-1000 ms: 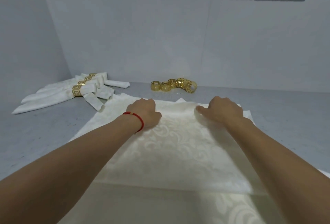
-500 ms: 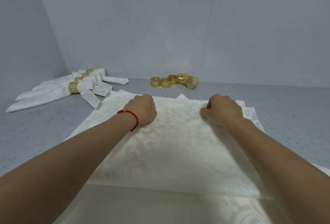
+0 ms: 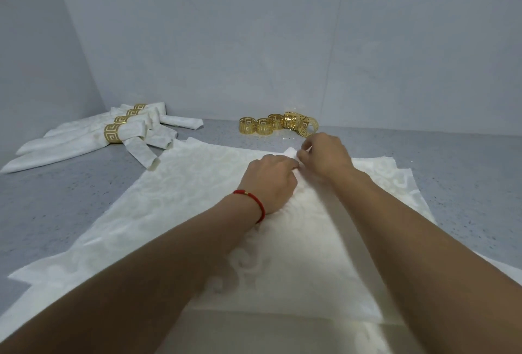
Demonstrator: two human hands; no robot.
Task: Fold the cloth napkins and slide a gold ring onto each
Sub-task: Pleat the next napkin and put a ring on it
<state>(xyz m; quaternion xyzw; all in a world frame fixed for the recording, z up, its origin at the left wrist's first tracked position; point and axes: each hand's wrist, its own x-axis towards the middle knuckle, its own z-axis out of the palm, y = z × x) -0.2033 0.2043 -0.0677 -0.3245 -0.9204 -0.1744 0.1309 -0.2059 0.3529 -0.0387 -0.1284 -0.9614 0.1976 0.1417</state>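
- The cream damask cloth napkin (image 3: 180, 192) lay spread on the grey speckled countertop (image 3: 56, 189), on top of other such napkins, its far edge toward the wall.
- Both hands met at the middle of that far edge: the left hand (image 3: 272, 181), with a red cord bracelet (image 3: 254, 201) at the wrist, rested on the cloth with curled fingers that seemed to gather it, though the grip itself was hidden.
- The right hand (image 3: 324, 156) pinched a small raised peak of cloth just beyond the left.
- The loose gold fretwork napkin rings (image 3: 278, 124) sat in a row straight ahead, just past the right hand, which was the nearer one to them.
- The finished white rolled napkins in gold rings (image 3: 113, 133) lay well apart, far left.
- Judging by this, the fold would run from that pinched midpoint.
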